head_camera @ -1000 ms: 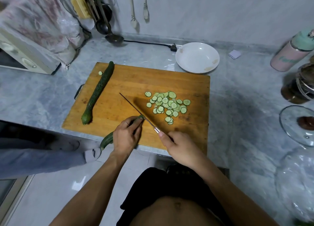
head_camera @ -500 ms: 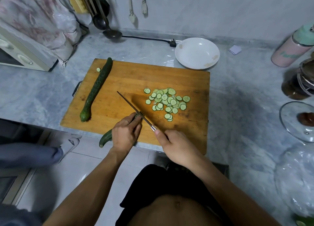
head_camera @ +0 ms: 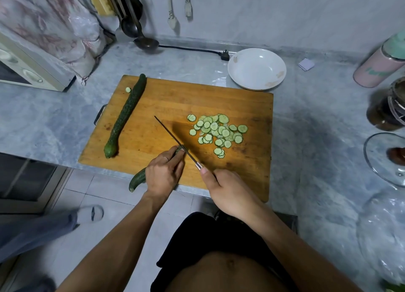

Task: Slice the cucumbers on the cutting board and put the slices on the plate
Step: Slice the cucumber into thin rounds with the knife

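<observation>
The left hand's fingers are curled down over the cut end of a cucumber, pinning it to the cutting board; a ring shows on one finger. The left hand covers most of that cucumber, whose dark tail sticks out past the board's near edge, over the floor. The right hand is wrapped around the handle of a knife, thumb lying along the top near the bolster. The thin blade runs from that hand toward the board's middle, its heel right at the left fingertips; whether the edge is already in the cucumber cannot be made out, since the fingers hide the cut.

On the board's right half, just past the blade, lies a loose pile of cucumber slices. Along the board's left side rests a whole cucumber, with a single small slice touching or just beside its far end. The white plate sits on the counter, touching the board's far right corner
</observation>
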A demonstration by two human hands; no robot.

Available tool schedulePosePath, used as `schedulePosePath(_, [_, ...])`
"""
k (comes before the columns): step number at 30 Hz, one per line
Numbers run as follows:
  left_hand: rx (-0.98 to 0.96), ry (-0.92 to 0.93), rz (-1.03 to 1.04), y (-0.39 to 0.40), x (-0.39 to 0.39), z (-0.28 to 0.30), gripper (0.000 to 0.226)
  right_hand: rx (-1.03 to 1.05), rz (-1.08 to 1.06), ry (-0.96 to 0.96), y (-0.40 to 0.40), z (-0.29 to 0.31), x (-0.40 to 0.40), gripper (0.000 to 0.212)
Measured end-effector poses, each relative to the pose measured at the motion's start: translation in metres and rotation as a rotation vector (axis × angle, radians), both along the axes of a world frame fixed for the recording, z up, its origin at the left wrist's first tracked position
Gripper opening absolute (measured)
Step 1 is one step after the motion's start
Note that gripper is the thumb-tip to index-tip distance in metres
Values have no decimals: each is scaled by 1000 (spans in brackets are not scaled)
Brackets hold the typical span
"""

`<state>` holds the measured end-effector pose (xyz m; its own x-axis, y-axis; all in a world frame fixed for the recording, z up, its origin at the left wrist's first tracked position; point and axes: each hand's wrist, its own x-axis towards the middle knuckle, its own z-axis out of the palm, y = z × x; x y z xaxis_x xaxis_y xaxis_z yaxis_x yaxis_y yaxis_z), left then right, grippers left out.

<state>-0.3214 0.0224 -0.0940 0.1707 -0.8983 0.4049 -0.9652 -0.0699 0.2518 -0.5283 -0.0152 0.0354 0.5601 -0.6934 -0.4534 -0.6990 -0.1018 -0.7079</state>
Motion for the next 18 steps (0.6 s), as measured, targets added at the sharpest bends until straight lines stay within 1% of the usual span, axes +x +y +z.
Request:
schedulePosePath(4, [20,6,15,0,1,-2,25,8,16,5,-2,-2,0,51])
schedulePosePath(10, [-30,-10,17,-1,-3,3,24,84,31,30,-10,-3,3,53])
schedulePosePath(18, [-17,-9,32,-2,-3,0,24,39,18,28,-15,-19,21,55])
